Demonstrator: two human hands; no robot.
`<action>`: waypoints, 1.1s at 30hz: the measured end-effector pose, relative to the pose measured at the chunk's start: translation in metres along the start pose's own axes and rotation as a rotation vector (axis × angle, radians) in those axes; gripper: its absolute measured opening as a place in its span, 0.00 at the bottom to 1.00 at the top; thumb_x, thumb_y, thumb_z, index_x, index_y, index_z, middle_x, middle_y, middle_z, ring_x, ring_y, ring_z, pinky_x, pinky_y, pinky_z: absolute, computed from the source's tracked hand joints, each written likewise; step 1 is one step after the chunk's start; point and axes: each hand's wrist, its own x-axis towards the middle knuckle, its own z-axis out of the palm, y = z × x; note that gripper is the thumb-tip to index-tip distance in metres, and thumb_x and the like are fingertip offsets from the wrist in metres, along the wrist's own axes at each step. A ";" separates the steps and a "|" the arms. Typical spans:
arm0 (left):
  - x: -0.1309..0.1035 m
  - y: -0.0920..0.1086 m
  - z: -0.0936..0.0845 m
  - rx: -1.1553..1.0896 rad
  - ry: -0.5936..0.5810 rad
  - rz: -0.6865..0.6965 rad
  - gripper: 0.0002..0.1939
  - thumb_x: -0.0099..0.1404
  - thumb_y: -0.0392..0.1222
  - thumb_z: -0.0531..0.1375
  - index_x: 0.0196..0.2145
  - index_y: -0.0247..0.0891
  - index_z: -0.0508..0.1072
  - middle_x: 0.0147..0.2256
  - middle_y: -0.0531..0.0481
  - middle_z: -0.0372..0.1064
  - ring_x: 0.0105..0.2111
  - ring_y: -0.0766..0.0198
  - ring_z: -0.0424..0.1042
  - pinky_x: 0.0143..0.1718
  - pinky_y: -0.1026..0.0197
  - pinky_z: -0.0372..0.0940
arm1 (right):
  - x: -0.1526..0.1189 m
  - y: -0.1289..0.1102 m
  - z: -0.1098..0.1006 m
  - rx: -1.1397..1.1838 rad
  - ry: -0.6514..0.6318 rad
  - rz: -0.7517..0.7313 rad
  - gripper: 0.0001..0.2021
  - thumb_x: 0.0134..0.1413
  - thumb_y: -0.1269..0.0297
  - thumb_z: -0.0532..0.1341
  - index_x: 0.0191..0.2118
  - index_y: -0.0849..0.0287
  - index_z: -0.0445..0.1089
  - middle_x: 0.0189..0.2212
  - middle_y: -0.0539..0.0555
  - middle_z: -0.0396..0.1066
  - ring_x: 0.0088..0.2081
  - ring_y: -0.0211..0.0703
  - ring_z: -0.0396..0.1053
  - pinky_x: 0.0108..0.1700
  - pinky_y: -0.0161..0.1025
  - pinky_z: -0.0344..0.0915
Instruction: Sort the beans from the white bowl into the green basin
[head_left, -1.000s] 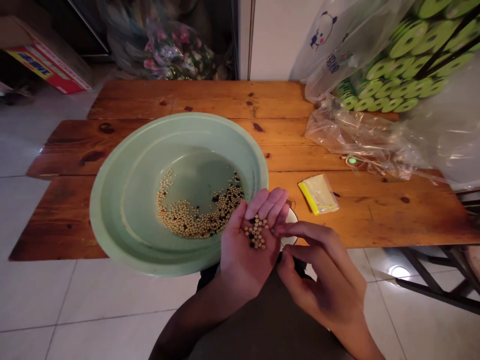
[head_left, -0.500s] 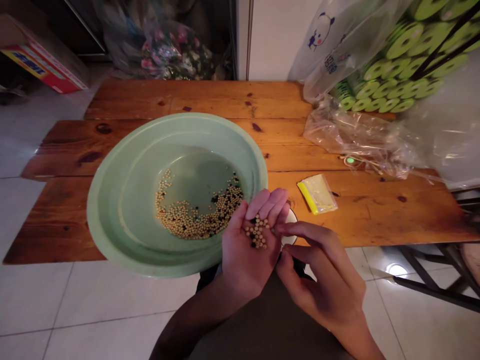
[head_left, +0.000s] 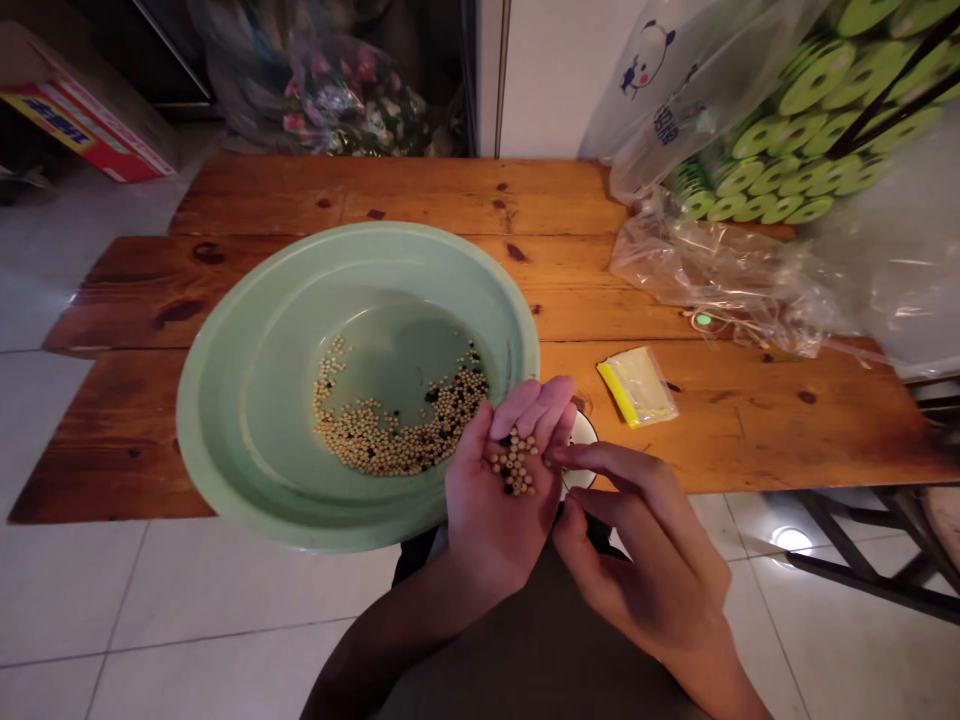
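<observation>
My left hand (head_left: 491,510) is palm up and cupped, with several small round tan and dark beans (head_left: 514,462) lying in it. Just to its right is my right hand (head_left: 649,545). Its index fingertip meets the edge of my left hand, while the thumb stays bent below and apart from it; no item shows between these fingers. A large pale green basin (head_left: 247,300) stands left of both hands, with many tan and black beans (head_left: 397,445) spread along the near side of its bottom. Behind my hands, a small white bowl (head_left: 585,430) is partly hidden.
A wooden bench (head_left: 555,200) bears the basin. On its right lie a small clear packet with a yellow edge (head_left: 637,387) and crumpled clear plastic (head_left: 720,260). Green rolls (head_left: 817,80) are stacked at the back right. A red box (head_left: 112,130) sits at the far left.
The view has shifted very slightly, and a little more of the white bowl shows. Both hands keep nearly the same pose, with the beans still in my left palm.
</observation>
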 end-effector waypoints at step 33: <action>0.005 0.013 0.000 0.070 0.146 0.115 0.24 0.72 0.40 0.42 0.36 0.41 0.79 0.43 0.53 0.78 0.49 0.68 0.72 0.53 0.63 0.65 | -0.006 0.041 0.038 1.148 -0.082 0.582 0.16 0.58 0.56 0.59 0.52 0.49 0.68 0.26 0.47 0.63 0.26 0.34 0.63 0.27 0.34 0.65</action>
